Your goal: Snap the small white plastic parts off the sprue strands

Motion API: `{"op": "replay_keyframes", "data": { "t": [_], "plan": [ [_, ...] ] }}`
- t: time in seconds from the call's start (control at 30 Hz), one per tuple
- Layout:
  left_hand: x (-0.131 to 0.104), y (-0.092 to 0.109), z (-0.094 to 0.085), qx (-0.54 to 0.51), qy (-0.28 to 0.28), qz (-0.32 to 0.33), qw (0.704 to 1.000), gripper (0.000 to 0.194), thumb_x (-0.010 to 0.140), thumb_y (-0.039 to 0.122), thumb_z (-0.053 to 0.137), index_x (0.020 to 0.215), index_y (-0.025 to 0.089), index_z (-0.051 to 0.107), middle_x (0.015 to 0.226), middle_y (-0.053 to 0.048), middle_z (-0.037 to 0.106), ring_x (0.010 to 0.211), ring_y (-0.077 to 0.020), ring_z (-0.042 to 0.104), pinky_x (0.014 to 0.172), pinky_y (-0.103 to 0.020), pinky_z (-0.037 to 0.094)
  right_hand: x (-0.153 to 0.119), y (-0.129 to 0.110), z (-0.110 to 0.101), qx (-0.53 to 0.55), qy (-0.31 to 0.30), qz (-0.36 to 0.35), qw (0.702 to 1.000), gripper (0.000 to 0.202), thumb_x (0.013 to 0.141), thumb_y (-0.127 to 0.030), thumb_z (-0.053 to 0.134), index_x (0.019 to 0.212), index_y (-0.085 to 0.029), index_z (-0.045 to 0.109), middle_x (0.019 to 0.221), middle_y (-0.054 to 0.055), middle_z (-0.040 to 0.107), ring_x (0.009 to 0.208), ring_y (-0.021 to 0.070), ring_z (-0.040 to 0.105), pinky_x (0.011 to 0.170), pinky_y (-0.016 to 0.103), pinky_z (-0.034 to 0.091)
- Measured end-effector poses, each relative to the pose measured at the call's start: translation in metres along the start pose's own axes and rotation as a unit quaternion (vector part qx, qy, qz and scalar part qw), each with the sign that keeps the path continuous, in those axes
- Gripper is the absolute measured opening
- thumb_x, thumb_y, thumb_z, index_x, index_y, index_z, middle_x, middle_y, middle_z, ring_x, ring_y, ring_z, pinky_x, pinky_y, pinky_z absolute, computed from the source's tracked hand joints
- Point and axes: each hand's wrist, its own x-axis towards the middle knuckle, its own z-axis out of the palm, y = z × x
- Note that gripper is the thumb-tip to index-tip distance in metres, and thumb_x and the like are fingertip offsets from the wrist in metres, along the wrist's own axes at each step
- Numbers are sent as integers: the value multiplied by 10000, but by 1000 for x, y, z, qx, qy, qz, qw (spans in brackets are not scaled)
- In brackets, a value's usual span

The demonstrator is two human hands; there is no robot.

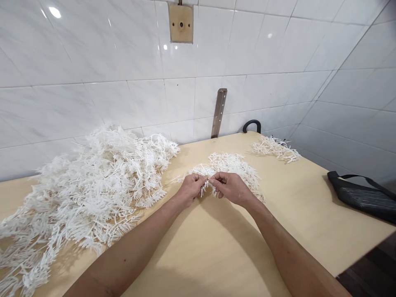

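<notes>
My left hand is closed, pinching a white plastic sprig with branching tips. Close beside it, my right hand also pinches at the same sprig, the fingertips of both hands almost touching. Just behind the hands lies a small pile of white sprigs on the table. A much larger heap of white branching sprigs spreads over the left side. Part of the held sprig is hidden behind my fingers.
The pale wooden table meets a tiled wall. At the back right are a few bare white stems and a black curved handle. A black bag lies at the right edge. A metal bracket stands against the wall.
</notes>
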Motion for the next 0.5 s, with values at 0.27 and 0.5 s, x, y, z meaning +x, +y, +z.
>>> {"op": "replay_keyframes", "data": {
  "t": [0.27, 0.5],
  "plan": [
    [-2, 5, -2, -33, -28, 2, 999, 445, 698, 544, 716, 640, 185, 459, 476, 82, 332, 401, -39, 230, 417, -229, 100, -1, -1, 0, -40, 26, -14, 999, 202, 870, -352, 519, 794, -190, 613, 657, -17, 635, 483, 112, 617, 476, 211, 478],
    [-4, 9, -7, -30, -91, -33, 995, 397, 658, 476, 763, 671, 171, 509, 489, 67, 363, 414, -38, 228, 421, -235, 59, 1, 0, -1, -3, 25, 3, 1000, 189, 861, -345, 529, 807, -182, 609, 642, -10, 624, 491, 118, 615, 487, 223, 501]
  ]
}}
